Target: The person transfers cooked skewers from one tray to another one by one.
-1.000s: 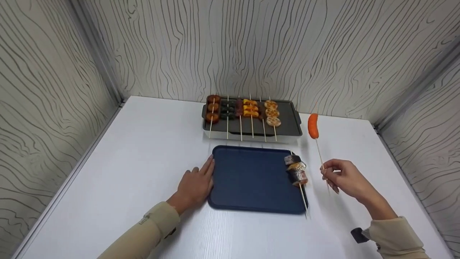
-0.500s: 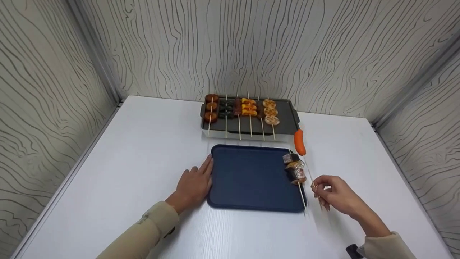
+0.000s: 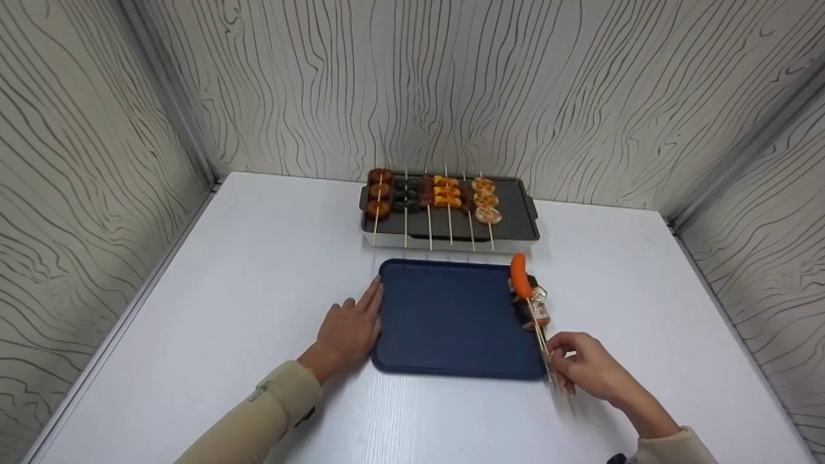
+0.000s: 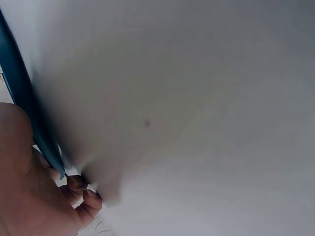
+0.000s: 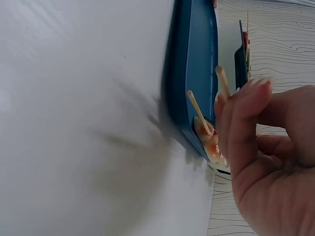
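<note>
In the head view my right hand (image 3: 585,366) pinches the stick of a sausage skewer (image 3: 521,276), its orange-red sausage pointing away from me. The sausage is held over the right edge of a blue tray (image 3: 451,316). Partly behind it is another skewer (image 3: 536,314) with dark, silvery and pinkish chunks, lying along that edge. The right wrist view shows two stick ends, one a pinched stick (image 5: 222,81) between my fingertips, the other over the tray corner. My left hand (image 3: 348,332) rests against the tray's left rim, fingers extended along it.
Behind the tray stands a dark grill pan (image 3: 515,222) on a white base, bearing several skewers side by side, among them yellow pieces (image 3: 446,191) and lotus-root slices (image 3: 485,201). Patterned panels (image 3: 412,84) close off the white table at the back and sides.
My right hand has moved left and toward me, carrying the sausage skewer from right of the grill to over the tray's right edge. My left hand stays at the tray.
</note>
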Motion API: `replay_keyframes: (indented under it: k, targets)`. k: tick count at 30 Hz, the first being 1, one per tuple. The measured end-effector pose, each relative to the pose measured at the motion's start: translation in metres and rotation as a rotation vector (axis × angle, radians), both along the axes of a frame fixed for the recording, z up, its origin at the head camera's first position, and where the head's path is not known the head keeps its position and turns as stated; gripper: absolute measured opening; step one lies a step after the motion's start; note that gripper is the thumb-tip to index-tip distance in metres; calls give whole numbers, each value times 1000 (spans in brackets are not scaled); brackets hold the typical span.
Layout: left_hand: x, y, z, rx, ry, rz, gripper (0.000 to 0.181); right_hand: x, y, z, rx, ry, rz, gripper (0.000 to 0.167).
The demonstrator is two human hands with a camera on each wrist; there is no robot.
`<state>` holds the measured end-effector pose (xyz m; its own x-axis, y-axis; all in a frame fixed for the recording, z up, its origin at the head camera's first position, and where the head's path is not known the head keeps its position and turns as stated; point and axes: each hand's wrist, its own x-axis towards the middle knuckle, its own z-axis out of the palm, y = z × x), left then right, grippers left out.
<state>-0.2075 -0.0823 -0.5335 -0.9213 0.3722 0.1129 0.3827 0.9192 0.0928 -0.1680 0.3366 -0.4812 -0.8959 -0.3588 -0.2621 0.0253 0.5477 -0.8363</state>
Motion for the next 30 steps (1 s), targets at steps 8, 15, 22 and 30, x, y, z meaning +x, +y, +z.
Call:
replay_keyframes:
  k: [8,15,22,30]
  targets:
    - [1,0,-1,-12,10,-1,55,2,-14,-6,6,22,8,11]
    - [2,0,-2,-20,51,-11,54,4,-24,-9,28,8,1,10]
    - [2,-1,1,-8,32,-5,55,2,-30,-10,65,25,-22,11]
    - [0,-1,-3,-17,38,-5,55,-2,-36,-11,115,72,-15,11]
